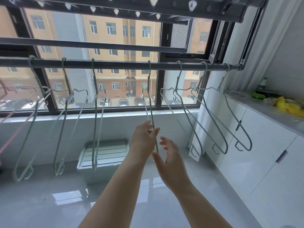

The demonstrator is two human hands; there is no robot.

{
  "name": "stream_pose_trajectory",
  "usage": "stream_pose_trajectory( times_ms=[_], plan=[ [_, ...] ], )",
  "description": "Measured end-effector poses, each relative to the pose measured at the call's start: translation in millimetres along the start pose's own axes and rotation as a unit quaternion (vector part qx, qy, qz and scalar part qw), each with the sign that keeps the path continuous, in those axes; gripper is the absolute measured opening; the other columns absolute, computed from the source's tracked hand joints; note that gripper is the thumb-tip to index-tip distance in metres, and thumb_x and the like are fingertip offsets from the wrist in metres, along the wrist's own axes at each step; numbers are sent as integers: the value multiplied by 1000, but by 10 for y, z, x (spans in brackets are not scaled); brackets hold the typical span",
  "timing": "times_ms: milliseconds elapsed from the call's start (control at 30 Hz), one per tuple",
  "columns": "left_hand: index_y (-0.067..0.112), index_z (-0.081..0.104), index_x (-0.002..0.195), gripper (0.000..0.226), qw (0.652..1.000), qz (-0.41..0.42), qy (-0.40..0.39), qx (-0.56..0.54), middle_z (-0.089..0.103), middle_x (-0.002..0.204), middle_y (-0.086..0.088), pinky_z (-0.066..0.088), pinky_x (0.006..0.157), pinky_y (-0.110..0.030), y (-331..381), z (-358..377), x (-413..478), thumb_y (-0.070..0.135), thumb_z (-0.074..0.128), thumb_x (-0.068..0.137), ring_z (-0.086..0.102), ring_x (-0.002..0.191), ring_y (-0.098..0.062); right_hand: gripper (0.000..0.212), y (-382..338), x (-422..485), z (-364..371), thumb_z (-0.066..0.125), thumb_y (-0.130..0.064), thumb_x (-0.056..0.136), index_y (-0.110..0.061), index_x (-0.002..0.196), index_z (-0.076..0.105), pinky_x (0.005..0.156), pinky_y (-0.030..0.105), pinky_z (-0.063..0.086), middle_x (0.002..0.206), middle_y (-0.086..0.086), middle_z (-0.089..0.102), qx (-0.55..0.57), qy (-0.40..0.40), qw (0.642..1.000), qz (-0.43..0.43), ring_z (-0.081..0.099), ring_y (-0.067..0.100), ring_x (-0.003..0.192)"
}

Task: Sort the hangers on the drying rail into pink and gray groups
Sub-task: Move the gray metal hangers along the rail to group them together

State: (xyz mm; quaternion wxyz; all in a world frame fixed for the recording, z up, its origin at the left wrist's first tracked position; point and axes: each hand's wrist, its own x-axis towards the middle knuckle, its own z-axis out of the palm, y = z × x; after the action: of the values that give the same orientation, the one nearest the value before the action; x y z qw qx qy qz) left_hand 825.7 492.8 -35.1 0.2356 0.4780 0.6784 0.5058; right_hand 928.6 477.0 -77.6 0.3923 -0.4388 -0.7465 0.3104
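Note:
Several gray wire hangers hang along the dark drying rail (125, 64) that runs across the window. My left hand (144, 139) pinches the lower wires of the middle gray hanger (150, 102), which hangs edge-on. My right hand (170, 156) floats just right of and below that hanger, fingers straight and spread, holding nothing. Three gray hangers (213, 119) hang together at the rail's right end, and three more (97, 122) hang spaced out to the left. Pink hangers (14, 111) show blurred at the far left edge.
A white lidded storage box (102, 155) sits on the glossy floor under the window. White cabinets (263, 145) line the right wall, their counter holding a green bottle (262, 84) and a yellow bag (289, 107). A second rail (92, 44) runs above.

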Motion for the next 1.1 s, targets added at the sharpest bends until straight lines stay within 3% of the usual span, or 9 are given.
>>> stream_pose_trajectory(
  times_ms=[133, 233, 333, 400, 500, 633, 733, 933, 1100],
  plan=[
    [8, 45, 132, 44, 970, 134, 171, 108, 58, 127, -10, 36, 97, -21, 80, -397, -88, 12, 54, 89, 54, 116, -22, 43, -294, -99, 106, 58, -16, 83, -10, 125, 48, 100, 4, 16, 119, -1, 49, -80, 101, 976, -173, 33, 2, 112],
    [2, 35, 137, 49, 943, 143, 260, 152, 47, 138, -13, 26, 106, -21, 60, -724, -105, -2, 46, 89, 41, 130, -24, 44, -492, -118, 361, 56, -18, 87, -11, 129, 44, 104, 20, 34, 127, 4, 51, -22, -24, 986, -165, 44, 9, 115],
    [2, 29, 139, 47, 963, 39, 202, 173, 38, 144, -15, 22, 105, -22, -93, -977, -104, 0, 37, 93, 33, 134, -25, 50, -603, -96, 651, 52, -26, 92, -13, 137, 34, 101, 34, 42, 134, 3, 47, 41, -174, 982, -63, 50, 15, 117],
    [5, 42, 131, 37, 974, -25, 143, 176, 53, 126, -19, 35, 89, -28, -210, -1089, -126, 6, 37, 94, 48, 119, -30, 48, -644, -86, 818, 50, -24, 92, -13, 136, 35, 98, 37, 45, 127, 3, 54, 68, -194, 978, -42, 53, 16, 115],
    [9, 56, 115, 26, 986, -30, 97, 135, 60, 96, -12, 36, 70, -24, -339, -1137, -147, 9, 41, 93, 58, 88, -27, 43, -636, -78, 939, 52, -15, 91, -10, 132, 42, 97, 39, 46, 114, 5, 64, 99, -172, 980, -20, 59, 17, 108],
    [13, 61, 106, 20, 995, -17, 83, 60, 61, 96, 1, 43, 78, -24, -456, -1196, -149, 7, 52, 89, 58, 86, -15, 34, -638, -87, 1009, 55, -8, 88, -10, 122, 54, 94, 36, 50, 97, 6, 71, 130, -130, 983, -6, 66, 17, 95],
    [20, 59, 91, 17, 997, -6, 81, -3, 63, 93, 4, 47, 54, -13, -508, -1184, -143, 4, 57, 86, 59, 75, -3, 27, -600, -104, 975, 58, -7, 86, -16, 111, 63, 90, 41, 52, 86, 3, 74, 154, -102, 983, -9, 69, 14, 87],
    [8, 59, 113, 31, 995, -1, 42, -86, 65, 100, 0, 50, 59, -13, -473, -1038, -99, -2, 57, 84, 62, 82, -10, 37, -559, -164, 864, 56, -2, 85, -36, 96, 64, 87, 34, 54, 80, 1, 74, 204, -71, 976, 11, 69, 11, 81],
    [6, 59, 112, 29, 995, 5, 38, -97, 63, 96, 1, 51, 55, -11, -435, -926, -92, -3, 57, 84, 62, 84, -14, 42, -549, -170, 742, 56, -1, 84, -43, 87, 62, 82, 27, 52, 79, 3, 74, 198, -64, 978, 12, 70, 11, 79]
  ],
)
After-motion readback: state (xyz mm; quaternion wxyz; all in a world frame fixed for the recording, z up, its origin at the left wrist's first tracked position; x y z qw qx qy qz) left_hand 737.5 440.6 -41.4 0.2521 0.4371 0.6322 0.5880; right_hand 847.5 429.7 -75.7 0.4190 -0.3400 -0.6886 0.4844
